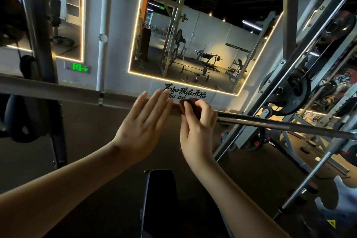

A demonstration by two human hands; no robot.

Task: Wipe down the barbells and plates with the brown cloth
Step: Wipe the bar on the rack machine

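Our right hand [197,127] has its grip clenched on the brown cloth [193,100], holding it against the barbell [280,124], which runs from nine o'clock to four o'clock. Our left hand [144,121], at the cloth's nine o'clock, has its grip released, fingers straight.
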